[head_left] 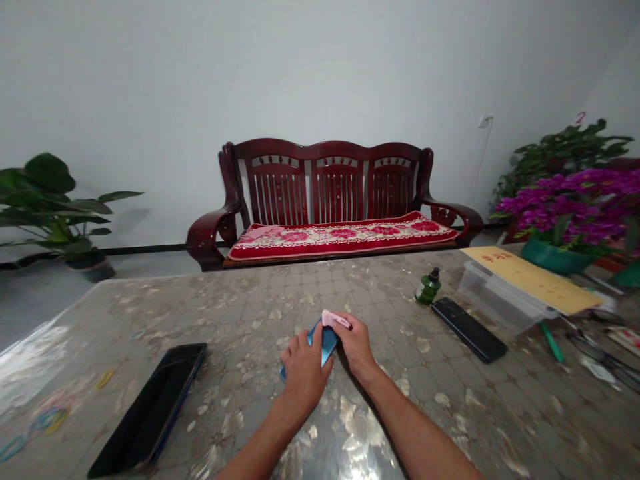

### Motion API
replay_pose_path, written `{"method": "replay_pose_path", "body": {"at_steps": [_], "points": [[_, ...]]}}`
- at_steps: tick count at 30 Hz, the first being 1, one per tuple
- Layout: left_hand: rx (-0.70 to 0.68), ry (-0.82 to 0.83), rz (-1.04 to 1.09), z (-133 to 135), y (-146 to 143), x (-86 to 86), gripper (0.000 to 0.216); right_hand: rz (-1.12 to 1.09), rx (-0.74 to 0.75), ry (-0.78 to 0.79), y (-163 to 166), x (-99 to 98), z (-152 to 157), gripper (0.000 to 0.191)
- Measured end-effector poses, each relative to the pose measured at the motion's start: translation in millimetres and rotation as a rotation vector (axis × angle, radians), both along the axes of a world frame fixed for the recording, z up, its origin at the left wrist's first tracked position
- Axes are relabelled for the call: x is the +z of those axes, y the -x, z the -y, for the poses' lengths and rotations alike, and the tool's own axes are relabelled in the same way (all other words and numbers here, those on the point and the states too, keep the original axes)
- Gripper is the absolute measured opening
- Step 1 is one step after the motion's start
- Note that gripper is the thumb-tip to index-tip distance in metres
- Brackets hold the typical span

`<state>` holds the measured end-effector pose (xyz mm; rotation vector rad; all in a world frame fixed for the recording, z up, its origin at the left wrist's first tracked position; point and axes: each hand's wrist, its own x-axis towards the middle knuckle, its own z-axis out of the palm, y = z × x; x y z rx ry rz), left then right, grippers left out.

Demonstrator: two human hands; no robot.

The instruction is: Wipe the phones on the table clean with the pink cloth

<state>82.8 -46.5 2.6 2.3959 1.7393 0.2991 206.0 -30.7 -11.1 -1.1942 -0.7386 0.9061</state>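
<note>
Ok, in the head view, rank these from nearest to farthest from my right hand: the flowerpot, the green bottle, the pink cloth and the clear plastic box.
1. Pink cloth: in the right hand.
2. Green bottle: ahead and to the right.
3. Clear plastic box: beyond the bottle, farther right.
4. Flowerpot: far right, behind the box.

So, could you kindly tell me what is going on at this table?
A person is handling a blue, flat, phone-like object at the table. The left hand holds it from above, while the right hand pinches a small pink piece at its far end. A dark tablet-like device lies to the left; a black phone and a green bottle are to the right, untouched.
</note>
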Motion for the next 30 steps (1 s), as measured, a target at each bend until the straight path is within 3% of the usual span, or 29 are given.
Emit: {"method": "replay_pose_path", "body": {"at_steps": [10, 16, 18, 20, 23, 26, 30], "points": [[0.05, -0.024, -0.027, -7.6, -10.7, -4.5, 0.058, -0.017, -0.076, -0.018, -10.4, -4.6, -2.3, 0.031], [0.093, 0.089, 0.158, -11.3, -10.6, -1.4, 0.059, -0.027, -0.087, -0.019, -12.8, -2.9, 0.4, 0.029], [0.045, 0.172, 0.309, -11.7, 2.5, 1.1, 0.066, -0.028, -0.088, -0.017, -14.5, -1.7, 1.7, 0.03], [-0.093, 0.258, 0.456, -10.0, 22.5, 2.7, 0.074, -0.036, -0.098, -0.008, -16.3, -1.3, 2.4, 0.03], [-0.289, 0.399, 0.456, -2.9, 54.4, 0.2, 0.086, -0.05, -0.116, 0.01, -17.9, -2.8, 1.6, 0.03], [-0.42, 0.313, 0.385, 6.1, 72.3, -9.3, 0.081, -0.065, -0.11, 0.008, -17.5, -6.1, -0.3, 0.031], [-0.404, 0.123, 0.393, 11.0, 67.5, -24.2, 0.056, -0.058, -0.097, -0.007, -17.0, -9.6, -0.3, 0.031]]}}
